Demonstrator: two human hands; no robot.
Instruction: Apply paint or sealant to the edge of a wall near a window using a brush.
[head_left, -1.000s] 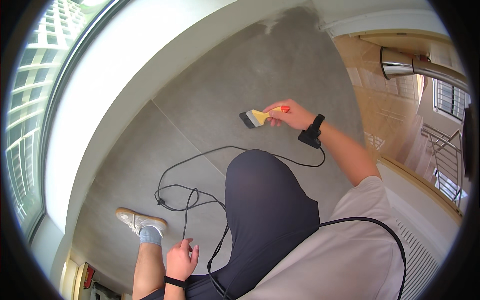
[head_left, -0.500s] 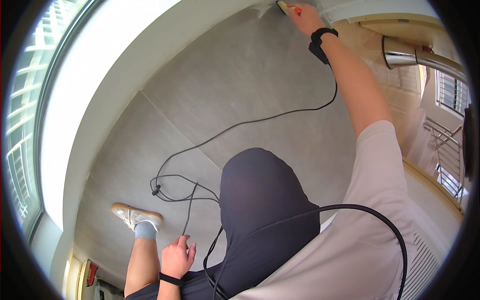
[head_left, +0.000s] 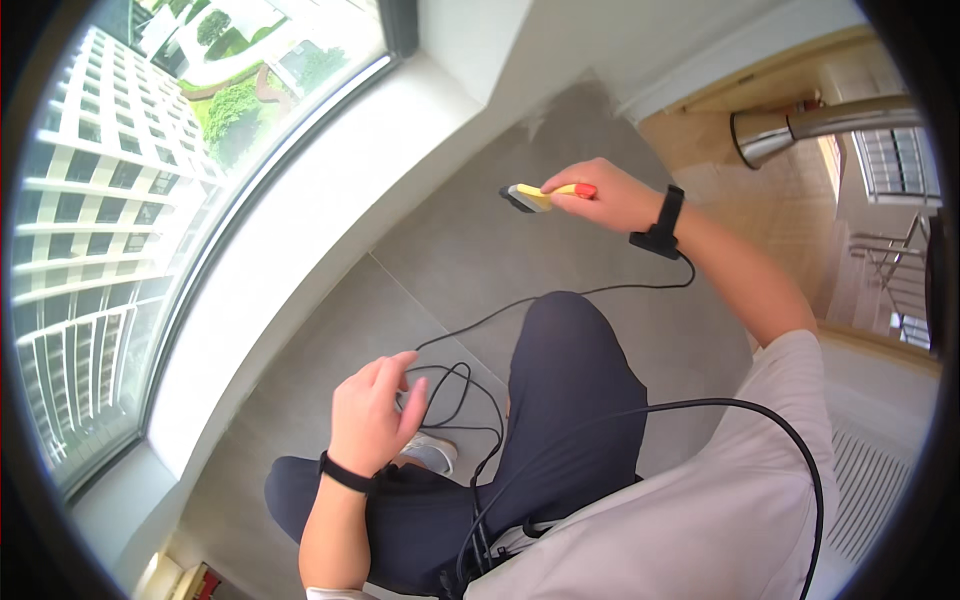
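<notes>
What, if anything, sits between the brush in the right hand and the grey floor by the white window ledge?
Nothing visible. The right hand holds the brush in open air above bare grey floor. The black cable runs lower down, near the knee, and the left hand is empty beside it.

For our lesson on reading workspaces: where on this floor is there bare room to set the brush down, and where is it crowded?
Bare grey floor tiles lie between the white window ledge and the raised knee in dark trousers, below the yellow, red-handled brush in the right hand. It is crowded around the left hand, where black cable loops lie beside the shoe.
</notes>
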